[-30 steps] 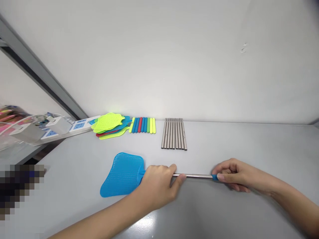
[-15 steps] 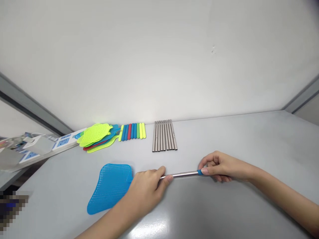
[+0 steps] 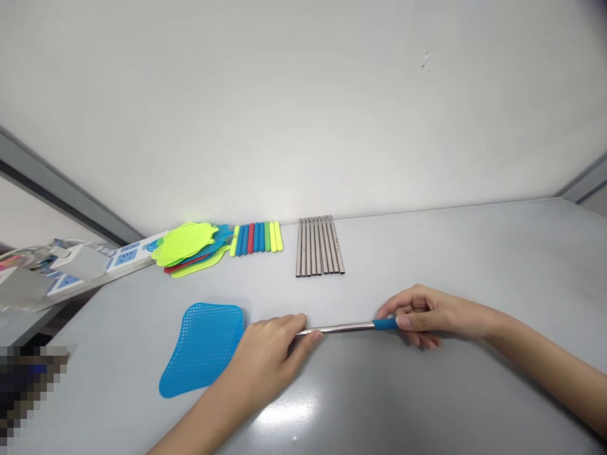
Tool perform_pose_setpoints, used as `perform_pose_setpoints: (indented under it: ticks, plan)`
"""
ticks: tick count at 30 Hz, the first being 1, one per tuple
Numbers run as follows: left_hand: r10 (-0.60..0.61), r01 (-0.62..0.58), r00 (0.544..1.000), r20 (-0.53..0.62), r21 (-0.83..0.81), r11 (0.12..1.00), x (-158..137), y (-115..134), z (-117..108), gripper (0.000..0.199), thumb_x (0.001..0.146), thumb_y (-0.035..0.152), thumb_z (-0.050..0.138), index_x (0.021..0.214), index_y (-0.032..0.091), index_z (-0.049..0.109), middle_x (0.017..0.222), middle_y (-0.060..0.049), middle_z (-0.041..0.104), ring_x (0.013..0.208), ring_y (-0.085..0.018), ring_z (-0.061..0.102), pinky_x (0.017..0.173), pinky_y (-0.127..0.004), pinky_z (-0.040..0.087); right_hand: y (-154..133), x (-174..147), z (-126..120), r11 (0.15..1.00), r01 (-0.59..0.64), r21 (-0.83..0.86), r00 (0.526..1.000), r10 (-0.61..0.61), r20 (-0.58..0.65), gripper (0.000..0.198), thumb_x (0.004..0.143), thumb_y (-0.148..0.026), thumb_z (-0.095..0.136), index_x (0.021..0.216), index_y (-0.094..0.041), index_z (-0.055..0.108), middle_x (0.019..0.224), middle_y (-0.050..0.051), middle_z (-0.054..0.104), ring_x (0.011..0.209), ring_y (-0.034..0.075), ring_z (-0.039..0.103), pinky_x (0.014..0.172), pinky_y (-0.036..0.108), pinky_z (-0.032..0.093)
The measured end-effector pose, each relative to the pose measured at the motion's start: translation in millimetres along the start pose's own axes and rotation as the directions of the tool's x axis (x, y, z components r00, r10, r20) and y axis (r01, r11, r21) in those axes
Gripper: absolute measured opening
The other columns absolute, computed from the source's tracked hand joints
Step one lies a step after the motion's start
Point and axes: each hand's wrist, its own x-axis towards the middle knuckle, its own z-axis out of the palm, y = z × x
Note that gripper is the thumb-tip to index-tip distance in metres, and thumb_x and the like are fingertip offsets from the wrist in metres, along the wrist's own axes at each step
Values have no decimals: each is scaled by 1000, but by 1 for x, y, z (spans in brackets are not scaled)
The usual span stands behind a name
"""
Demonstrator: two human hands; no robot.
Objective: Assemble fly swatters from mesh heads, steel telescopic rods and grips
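Observation:
A fly swatter lies across the front of the table, its blue perforated head (image 3: 203,347) at the left. My left hand (image 3: 277,347) is closed around its thin metal rod (image 3: 351,327) beside the head, hiding the joint between them. At the rod's right end is a blue handle sleeve (image 3: 385,324). My right hand (image 3: 424,316) pinches that sleeve between thumb and fingers, covering its far end.
Swatter heads (image 3: 187,245) in yellow, blue and red are piled at the back left. Coloured handle sleeves (image 3: 257,238) and metal rods (image 3: 320,246) lie in rows along the wall. A white power strip (image 3: 133,254) with plugged-in adapters runs along the left edge.
More of the blue sleeve shows between the rod and my right fingers. My left hand and the swatter head have shifted slightly left, and the camera view has tilted a little.

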Motion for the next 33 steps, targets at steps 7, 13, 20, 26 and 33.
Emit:
perform_pose_setpoints:
  ticks: [7,13,20,26,33]
  plan:
    - [74,-73,997,5,-32,997,-2,-7,1,36,88,40,21,66,19,39,63,2,50,60,-13,49,53,-24,28,4,0,0,999,-28,18,999,29,-34,33,75,-36,56,100,-15,59,56,-1,55,42,6,49,35,15,35]
    - [71,-70,997,5,-54,996,-2,-7,0,37,88,41,21,66,18,40,62,1,50,60,-13,49,51,-23,27,3,1,1,999,-37,29,998,38,-42,30,75,-35,57,99,-16,60,55,-2,55,40,6,48,34,14,36]
    - [63,-62,998,12,-67,996,-2,-8,0,37,87,42,22,65,18,40,61,2,49,59,-12,49,51,-23,26,3,1,0,998,-43,36,997,45,-55,30,75,-35,57,98,-16,59,55,-2,55,40,6,48,34,14,35]
    - [47,-46,999,3,-72,996,-1,-6,-1,38,87,43,22,64,18,41,60,1,50,58,-12,48,50,-23,26,4,1,0,998,-55,37,997,57,-53,31,74,-35,58,97,-15,60,55,-2,55,41,6,49,35,14,36]
    - [22,-21,1000,5,-74,997,-2,-4,-3,38,87,43,22,64,18,39,61,2,49,58,-12,48,50,-23,25,4,1,1,998,-53,27,997,55,-54,30,75,-36,57,97,-15,60,56,-2,55,40,5,49,35,14,35]
